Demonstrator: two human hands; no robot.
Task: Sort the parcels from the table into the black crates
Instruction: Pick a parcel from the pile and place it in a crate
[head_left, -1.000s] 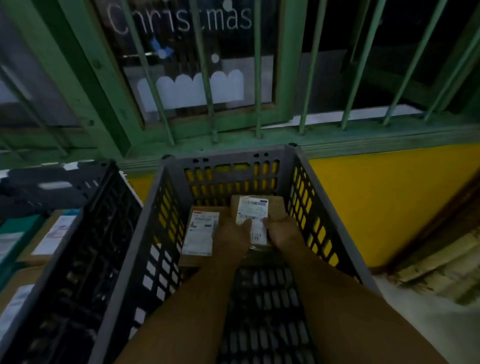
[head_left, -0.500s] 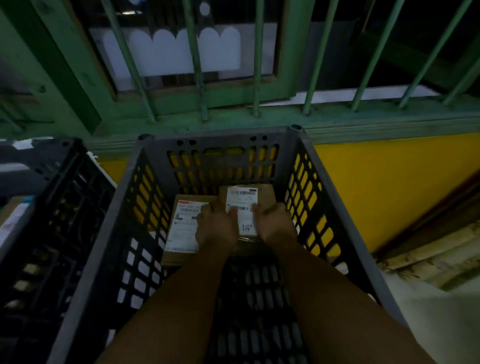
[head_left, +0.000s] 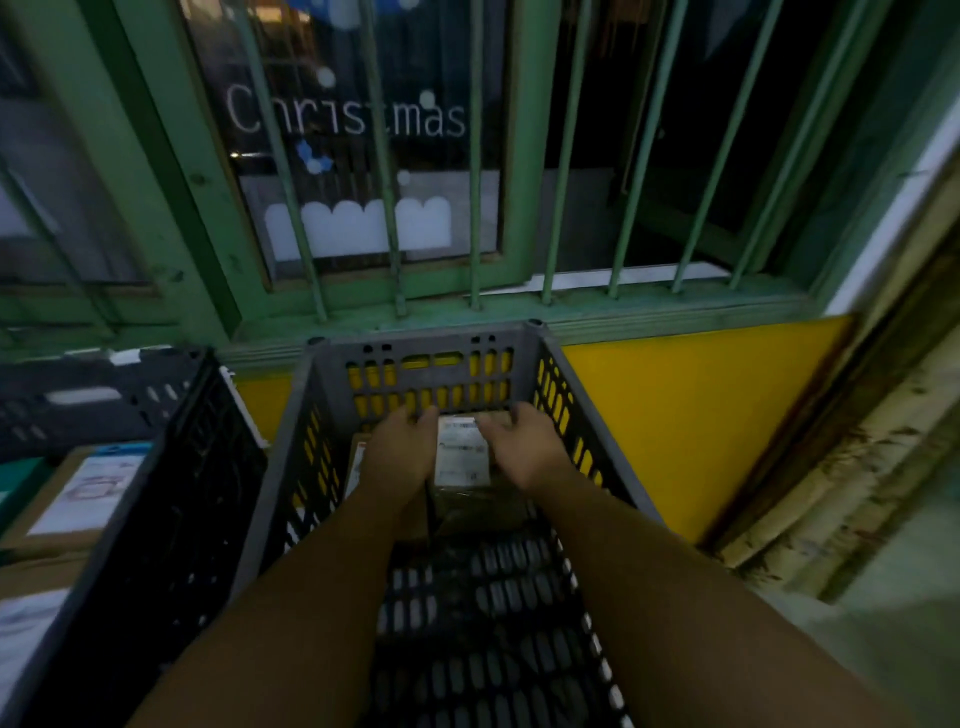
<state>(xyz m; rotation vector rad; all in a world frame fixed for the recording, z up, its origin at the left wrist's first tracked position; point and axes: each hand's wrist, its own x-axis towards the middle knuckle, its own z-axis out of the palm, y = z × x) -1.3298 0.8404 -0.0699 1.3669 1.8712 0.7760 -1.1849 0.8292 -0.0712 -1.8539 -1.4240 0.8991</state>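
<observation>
Both hands down in the grey crate (head_left: 332, 483) by the window: left hand (head_left: 400, 457) and right hand (head_left: 524, 452) flank a labelled parcel (head_left: 462, 452) lying flat at the far end, long axis running away from the person, w/ another parcel (head_left: 354, 462) just left of it, mostly hidden. Each grip looks released, fingers spread, apparently not clamping the parcel, though contact at the edges is hard to tell. Parcel sits btwn the hands, about equally near both, so I'd guess they just pull straight back.
</observation>
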